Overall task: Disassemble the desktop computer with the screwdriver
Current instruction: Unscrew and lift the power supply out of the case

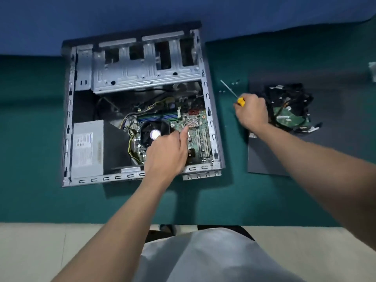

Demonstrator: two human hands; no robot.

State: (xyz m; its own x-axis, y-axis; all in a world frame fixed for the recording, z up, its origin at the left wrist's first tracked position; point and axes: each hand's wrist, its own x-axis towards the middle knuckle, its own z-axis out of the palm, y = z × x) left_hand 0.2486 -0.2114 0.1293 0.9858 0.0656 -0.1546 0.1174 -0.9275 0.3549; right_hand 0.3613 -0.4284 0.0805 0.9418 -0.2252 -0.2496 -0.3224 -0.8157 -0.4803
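Looking down from the head view: the desktop computer [140, 102] lies on its side, open face up, on a teal cloth surface [40, 139]. Its far edge sits against a blue backdrop [183, 11]. A strip of pale floor [61, 241] shows at the near edge of the cloth.

Inside the case: drive cage [142, 64] at the far end, power supply [87, 147] near left, CPU fan [154, 133] in the middle, green motherboard [200, 137] to the right.

Your left hand [168, 151] reaches into the case over the fan. Its index finger is straight, with the tip on or just above the board beside the small heatsink [192, 121]; contact cannot be told. The other fingers are folded under and nothing is seen in them.

Your right hand [252, 110] is outside the case, to its right, wrapped around the yellow handle of the screwdriver [241, 101]. The shaft points away and to the left, above the cloth.

Loose screws [235, 82] lie on the cloth just beyond the shaft tip.

A dark panel [262, 159] lies flat further right. It carries a tangle of black cables [284, 94] and a hard drive [289, 117], board side up.
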